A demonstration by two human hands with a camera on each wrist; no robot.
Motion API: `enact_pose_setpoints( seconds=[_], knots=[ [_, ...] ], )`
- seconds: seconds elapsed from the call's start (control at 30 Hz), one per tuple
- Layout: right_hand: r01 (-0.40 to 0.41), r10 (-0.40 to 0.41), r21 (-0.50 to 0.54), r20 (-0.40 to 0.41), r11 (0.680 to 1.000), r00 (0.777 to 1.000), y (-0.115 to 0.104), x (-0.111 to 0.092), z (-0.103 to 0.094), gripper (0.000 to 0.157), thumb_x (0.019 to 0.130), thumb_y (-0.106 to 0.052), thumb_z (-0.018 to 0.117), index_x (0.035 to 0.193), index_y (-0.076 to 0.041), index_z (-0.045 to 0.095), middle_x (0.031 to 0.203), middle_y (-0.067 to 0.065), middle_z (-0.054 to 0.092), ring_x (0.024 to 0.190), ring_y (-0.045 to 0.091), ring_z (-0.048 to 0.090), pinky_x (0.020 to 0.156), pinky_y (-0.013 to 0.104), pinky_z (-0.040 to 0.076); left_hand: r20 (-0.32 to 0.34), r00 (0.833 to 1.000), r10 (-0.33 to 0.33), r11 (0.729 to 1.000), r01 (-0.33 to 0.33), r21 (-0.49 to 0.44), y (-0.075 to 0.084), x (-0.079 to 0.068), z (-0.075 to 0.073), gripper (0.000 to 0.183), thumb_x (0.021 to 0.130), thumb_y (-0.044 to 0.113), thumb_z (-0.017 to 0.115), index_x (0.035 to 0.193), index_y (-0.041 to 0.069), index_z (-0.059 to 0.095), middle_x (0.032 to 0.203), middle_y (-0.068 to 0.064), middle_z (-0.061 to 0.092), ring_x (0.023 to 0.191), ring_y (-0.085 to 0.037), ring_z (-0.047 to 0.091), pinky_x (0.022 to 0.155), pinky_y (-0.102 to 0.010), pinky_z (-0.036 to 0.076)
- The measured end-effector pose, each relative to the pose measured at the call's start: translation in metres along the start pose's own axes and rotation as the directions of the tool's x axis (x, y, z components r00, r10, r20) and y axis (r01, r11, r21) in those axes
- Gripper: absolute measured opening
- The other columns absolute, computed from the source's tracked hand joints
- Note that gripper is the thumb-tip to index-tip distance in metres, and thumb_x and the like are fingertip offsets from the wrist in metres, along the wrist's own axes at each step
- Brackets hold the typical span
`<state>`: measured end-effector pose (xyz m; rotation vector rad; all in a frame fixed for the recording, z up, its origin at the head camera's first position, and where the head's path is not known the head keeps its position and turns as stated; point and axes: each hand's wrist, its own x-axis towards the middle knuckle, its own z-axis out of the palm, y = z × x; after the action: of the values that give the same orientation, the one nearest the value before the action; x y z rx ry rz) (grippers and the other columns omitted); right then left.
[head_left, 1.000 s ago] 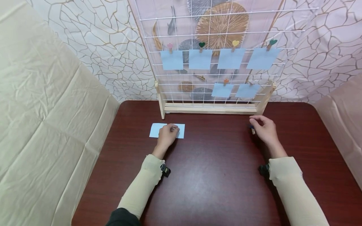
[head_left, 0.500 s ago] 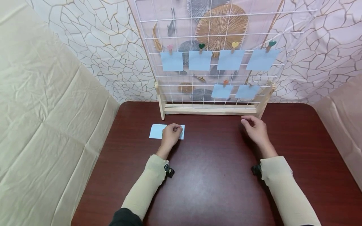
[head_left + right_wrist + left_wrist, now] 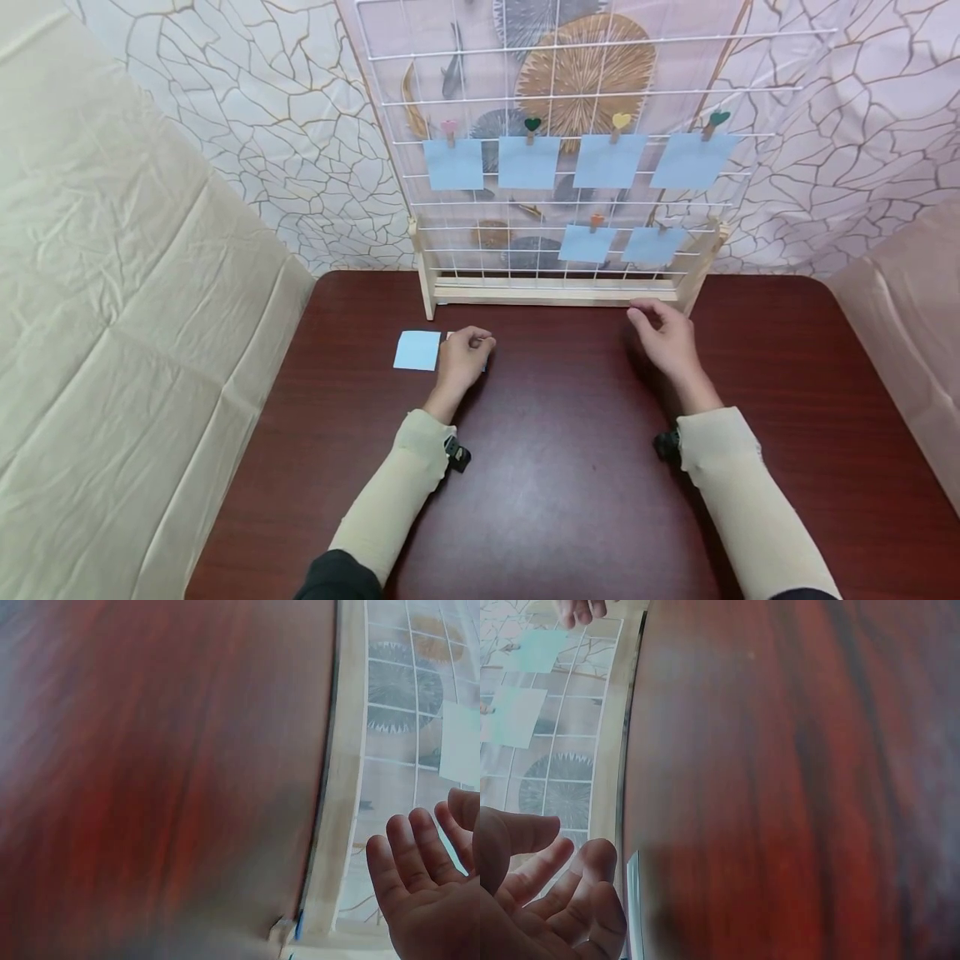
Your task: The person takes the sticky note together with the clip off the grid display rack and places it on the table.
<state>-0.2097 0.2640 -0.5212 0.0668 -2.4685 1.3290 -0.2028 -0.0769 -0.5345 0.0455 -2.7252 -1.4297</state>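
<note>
My left hand is just above the table, largely covering a light blue sticky note. Only slivers of that note show around the hand in the head view. In the left wrist view its fingers are loosely curled with the thumb apart, and the pale edge of the blue note shows beside them. Another blue sticky note lies flat to its left. My right hand hovers near the rack's right foot, fingers apart and holding nothing. A small wooden clothespin with a blue part lies on the table below it, hidden in the head view.
At the back stands a white wire grid in a wooden base. Blue notes hang on it in two rows, held by clips with coloured hearts. A patterned cloth backs it, and pale cloth walls the left side.
Both hands have moved: the left slides right, uncovering the left note and covering the other one. The right has shifted left, and the clothespin below it is now hidden in the head view.
</note>
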Motion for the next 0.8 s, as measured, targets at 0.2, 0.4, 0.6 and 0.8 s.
enact_pose_setpoints(
  seconds=[0.2, 0.4, 0.6, 0.8],
  knots=[
    [0.005, -0.007, 0.071, 0.025, 0.997, 1.000, -0.009, 0.010, 0.008, 0.029, 0.106, -0.017, 0.066, 0.126, 0.004, 0.072, 0.126, 0.021, 0.072, 0.110, 0.010, 0.061, 0.091, 0.016, 0.040, 0.028, 1.000, 0.011, 0.999, -0.010, -0.045, 0.006, 0.002, 0.007, 0.019, 0.101, 0.018, 0.072, 0.112, 0.005, 0.079, 0.096, -0.007, 0.077, 0.088, -0.022, 0.073, 0.078, -0.040, 0.057],
    [0.025, -0.027, 0.113, 0.015, 0.993, 1.000, -0.020, 0.021, 0.013, 0.031, 0.107, -0.014, 0.063, 0.127, 0.008, 0.069, 0.126, 0.024, 0.070, 0.103, 0.000, 0.059, 0.088, 0.014, 0.044, 0.054, 0.998, 0.034, 0.998, -0.031, -0.060, 0.013, 0.000, 0.015, 0.020, 0.101, 0.018, 0.071, 0.114, 0.004, 0.078, 0.098, -0.007, 0.077, 0.091, -0.021, 0.072, 0.081, -0.040, 0.057],
    [0.020, -0.017, 0.116, -0.023, 0.993, 1.000, -0.034, 0.034, 0.014, 0.032, 0.107, -0.019, 0.063, 0.128, 0.005, 0.070, 0.126, 0.022, 0.071, 0.112, 0.013, 0.063, 0.087, 0.015, 0.046, 0.061, 0.996, 0.071, 0.995, -0.066, -0.075, 0.022, 0.002, 0.022, 0.021, 0.102, 0.017, 0.071, 0.115, 0.002, 0.078, 0.098, -0.007, 0.077, 0.091, -0.022, 0.072, 0.081, -0.040, 0.057],
    [0.050, -0.040, 0.185, -0.059, 0.981, 0.997, -0.059, 0.044, 0.011, 0.029, 0.106, -0.013, 0.064, 0.126, 0.007, 0.071, 0.122, 0.026, 0.072, 0.097, -0.006, 0.060, 0.086, 0.013, 0.046, 0.037, 0.992, 0.123, 0.989, -0.120, -0.086, 0.029, 0.006, 0.025, 0.022, 0.101, 0.015, 0.072, 0.117, 0.001, 0.076, 0.096, -0.008, 0.078, 0.088, -0.023, 0.072, 0.080, -0.039, 0.056]
  ],
)
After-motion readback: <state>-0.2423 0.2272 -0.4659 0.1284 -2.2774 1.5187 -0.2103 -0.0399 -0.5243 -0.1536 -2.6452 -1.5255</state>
